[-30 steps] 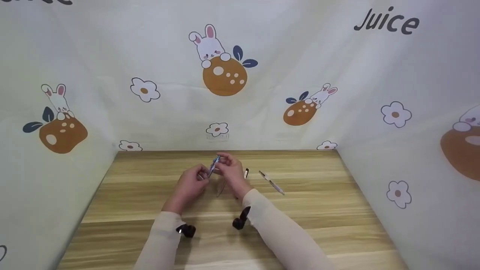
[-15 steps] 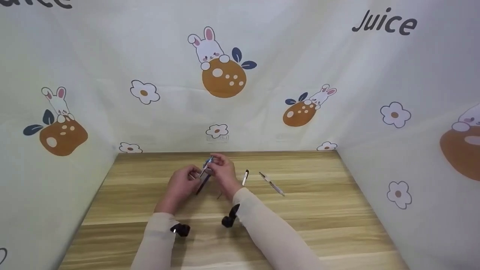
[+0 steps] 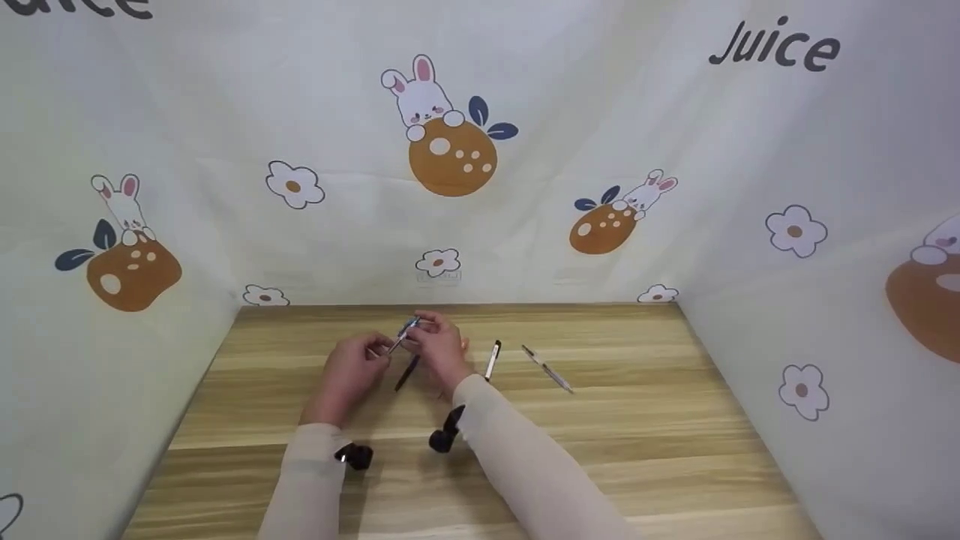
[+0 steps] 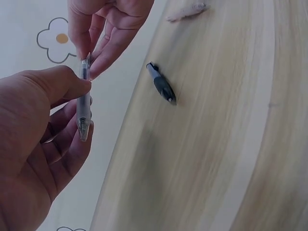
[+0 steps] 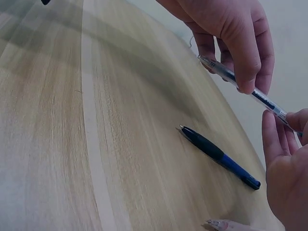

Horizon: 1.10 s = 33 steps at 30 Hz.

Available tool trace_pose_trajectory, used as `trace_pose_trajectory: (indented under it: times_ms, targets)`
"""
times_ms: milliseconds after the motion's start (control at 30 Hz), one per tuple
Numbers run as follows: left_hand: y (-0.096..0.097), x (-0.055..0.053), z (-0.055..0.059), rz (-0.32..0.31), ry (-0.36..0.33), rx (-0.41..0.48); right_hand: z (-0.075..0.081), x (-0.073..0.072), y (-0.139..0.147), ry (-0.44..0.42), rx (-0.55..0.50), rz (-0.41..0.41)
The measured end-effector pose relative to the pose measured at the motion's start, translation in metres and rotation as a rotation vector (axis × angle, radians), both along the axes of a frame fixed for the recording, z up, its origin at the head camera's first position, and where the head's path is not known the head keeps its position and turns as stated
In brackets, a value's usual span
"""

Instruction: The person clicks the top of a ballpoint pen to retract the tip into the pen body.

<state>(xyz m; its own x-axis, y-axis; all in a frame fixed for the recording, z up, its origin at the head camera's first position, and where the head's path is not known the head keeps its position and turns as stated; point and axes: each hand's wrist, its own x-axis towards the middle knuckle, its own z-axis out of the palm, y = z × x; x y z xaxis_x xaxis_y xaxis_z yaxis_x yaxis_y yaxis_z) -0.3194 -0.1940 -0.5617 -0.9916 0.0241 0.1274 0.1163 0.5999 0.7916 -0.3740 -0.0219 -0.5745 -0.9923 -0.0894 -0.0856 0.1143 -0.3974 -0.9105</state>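
Note:
Both hands hold one clear ballpoint pen (image 3: 399,341) above the far middle of the table. My left hand (image 3: 352,371) pinches its tip half between thumb and fingers; in the left wrist view the clear barrel (image 4: 83,103) points tip-down past the thumb. At the clicker end, my right hand (image 3: 439,349) grips the pen with thumb and fingertips. Beneath the hands a dark blue pen (image 5: 221,159) with a black grip lies on the wood. Part of another pale pen (image 5: 231,225) shows at the lower edge of the right wrist view.
To the right of my right hand lie a white pen (image 3: 492,361) with a black end and a clear pen (image 3: 547,368). The wood-grain table (image 3: 637,450) is bordered at the back and sides by a printed cloth (image 3: 337,240).
Both hands have shifted left with the clear pen between them. The dark blue pen and more of the white pen have come out from behind the right hand and forearm.

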Motion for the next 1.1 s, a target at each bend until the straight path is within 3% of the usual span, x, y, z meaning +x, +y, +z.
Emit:
trace_pose_trajectory:
  times_ms: [733,1100]
  targets:
    - [-0.024,-0.002,-0.009,0.025,0.071,-0.070,-0.007,0.002,-0.028,-0.061,-0.001,-0.039]
    - [-0.041,-0.006,-0.012,0.057,0.028,-0.103,-0.010,-0.002,-0.036,0.075,0.276,-0.009]
